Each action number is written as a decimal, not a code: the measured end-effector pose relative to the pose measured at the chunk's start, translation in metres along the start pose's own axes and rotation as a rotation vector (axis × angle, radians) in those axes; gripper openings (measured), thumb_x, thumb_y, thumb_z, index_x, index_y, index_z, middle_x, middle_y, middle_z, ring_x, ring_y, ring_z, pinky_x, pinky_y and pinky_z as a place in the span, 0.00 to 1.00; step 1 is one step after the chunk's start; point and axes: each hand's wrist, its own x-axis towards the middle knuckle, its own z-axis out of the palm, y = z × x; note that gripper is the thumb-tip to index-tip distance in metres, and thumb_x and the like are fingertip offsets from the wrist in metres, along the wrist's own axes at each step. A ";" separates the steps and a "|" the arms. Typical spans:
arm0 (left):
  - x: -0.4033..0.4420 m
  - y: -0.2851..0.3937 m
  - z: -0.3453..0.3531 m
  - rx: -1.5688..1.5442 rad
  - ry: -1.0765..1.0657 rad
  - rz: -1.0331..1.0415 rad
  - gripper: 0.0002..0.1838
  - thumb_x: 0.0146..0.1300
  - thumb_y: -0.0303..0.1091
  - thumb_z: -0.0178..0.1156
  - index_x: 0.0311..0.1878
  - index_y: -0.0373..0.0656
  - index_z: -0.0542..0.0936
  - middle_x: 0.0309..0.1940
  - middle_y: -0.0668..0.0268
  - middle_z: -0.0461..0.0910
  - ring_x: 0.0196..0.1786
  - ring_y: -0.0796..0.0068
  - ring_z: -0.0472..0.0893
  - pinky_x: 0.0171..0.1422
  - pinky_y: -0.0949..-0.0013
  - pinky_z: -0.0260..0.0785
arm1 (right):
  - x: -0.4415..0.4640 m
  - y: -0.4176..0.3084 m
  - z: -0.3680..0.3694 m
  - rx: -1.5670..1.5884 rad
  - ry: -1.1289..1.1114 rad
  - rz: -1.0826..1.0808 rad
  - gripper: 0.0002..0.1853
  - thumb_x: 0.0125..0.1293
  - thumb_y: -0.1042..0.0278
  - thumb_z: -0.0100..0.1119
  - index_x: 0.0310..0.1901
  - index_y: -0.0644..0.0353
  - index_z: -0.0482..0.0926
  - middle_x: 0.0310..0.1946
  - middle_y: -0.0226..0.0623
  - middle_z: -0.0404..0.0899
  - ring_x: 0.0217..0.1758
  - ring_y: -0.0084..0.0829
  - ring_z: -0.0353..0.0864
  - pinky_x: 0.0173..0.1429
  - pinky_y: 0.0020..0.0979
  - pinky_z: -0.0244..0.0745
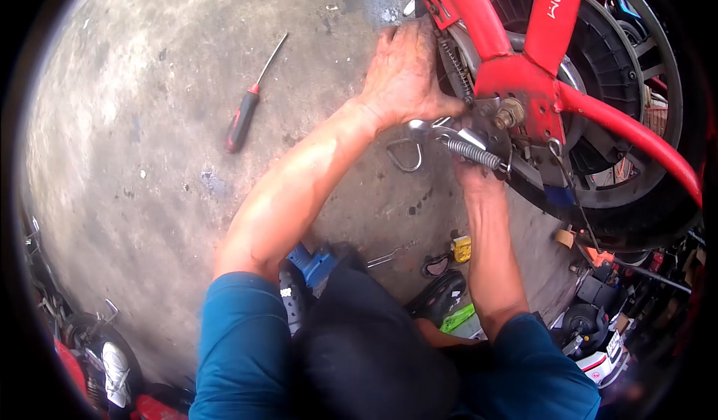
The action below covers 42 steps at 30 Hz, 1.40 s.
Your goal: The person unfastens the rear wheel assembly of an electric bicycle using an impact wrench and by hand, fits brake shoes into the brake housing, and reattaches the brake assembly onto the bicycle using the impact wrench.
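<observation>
My left hand [407,72] is at the side of the wheel, with its thumb near a metal lever fitting and its fingertips by the chain [455,67]; what they grip, if anything, is hidden. Below the coil spring [473,153], my right hand [479,179] reaches under the metal parts, and its fingers are mostly hidden. The red frame [516,80] carries a large bolt with a nut [509,112] just right of the hands. Behind the frame stands a black wheel [606,68].
A red and black screwdriver [243,117] lies on the concrete floor [149,136]. Near my feet are a blue tool [314,265], a yellow object [461,249] and a bright green item [458,317]. Assorted parts [587,323] crowd the lower right; a motorcycle wheel [90,345] is lower left.
</observation>
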 end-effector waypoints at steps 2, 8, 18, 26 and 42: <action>-0.003 -0.010 0.019 -0.035 0.185 0.085 0.63 0.27 0.49 0.74 0.67 0.32 0.54 0.53 0.46 0.70 0.58 0.47 0.70 0.68 0.47 0.53 | 0.001 0.001 -0.004 0.019 -0.032 -0.002 0.06 0.65 0.62 0.53 0.38 0.53 0.75 0.29 0.27 0.76 0.30 0.21 0.75 0.30 0.23 0.70; -0.007 -0.023 0.053 -0.201 0.476 0.313 0.69 0.21 0.42 0.75 0.70 0.34 0.46 0.59 0.45 0.64 0.58 0.42 0.68 0.67 0.43 0.54 | -0.007 0.000 -0.002 0.055 -0.072 0.001 0.13 0.65 0.62 0.56 0.49 0.57 0.75 0.43 0.32 0.78 0.46 0.25 0.78 0.53 0.31 0.76; 0.001 -0.027 0.049 -0.237 0.499 0.441 0.51 0.18 0.39 0.73 0.56 0.38 0.65 0.44 0.47 0.68 0.48 0.43 0.71 0.61 0.42 0.63 | 0.002 0.008 -0.023 -0.522 -0.177 -0.329 0.21 0.63 0.50 0.57 0.51 0.55 0.75 0.50 0.32 0.76 0.56 0.30 0.74 0.65 0.37 0.64; 0.001 -0.022 0.039 -0.239 0.419 0.411 0.49 0.23 0.37 0.72 0.57 0.38 0.64 0.46 0.46 0.69 0.49 0.41 0.72 0.63 0.39 0.62 | 0.007 0.010 -0.048 -0.030 -0.327 -0.032 0.15 0.68 0.58 0.52 0.52 0.55 0.73 0.48 0.32 0.75 0.53 0.27 0.72 0.62 0.33 0.66; -0.006 -0.020 0.038 -0.134 0.358 0.389 0.58 0.30 0.35 0.74 0.69 0.44 0.52 0.55 0.48 0.69 0.57 0.39 0.71 0.63 0.43 0.63 | -0.003 -0.006 -0.015 0.201 -0.313 0.190 0.21 0.63 0.71 0.61 0.57 0.59 0.69 0.53 0.36 0.74 0.53 0.30 0.77 0.57 0.32 0.77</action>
